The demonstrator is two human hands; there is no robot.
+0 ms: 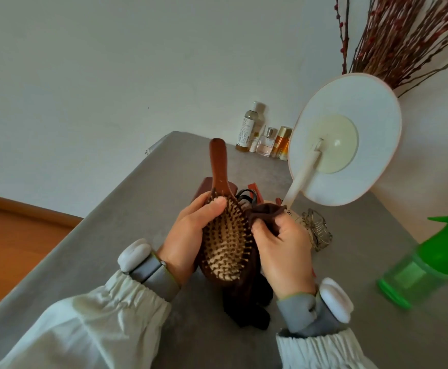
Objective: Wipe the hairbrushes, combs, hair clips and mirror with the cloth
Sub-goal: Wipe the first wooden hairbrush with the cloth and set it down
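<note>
The right hand (281, 249) pinches a dark brown cloth (264, 213) against the hairbrush (227, 243) head's three o'clock edge. The left hand (188, 235) curls around the nine o'clock side, thumb on the bristles, handle pointing to twelve. Best probably to drag the cloth between bristle rows, holding steady.

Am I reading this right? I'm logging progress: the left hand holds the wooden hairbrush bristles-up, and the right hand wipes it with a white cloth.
Not quite: the cloth is dark brown, not white, as the head view shows. The rest stands: the left hand holds the wooden hairbrush bristles-up, and the right hand works the cloth against it.
</note>
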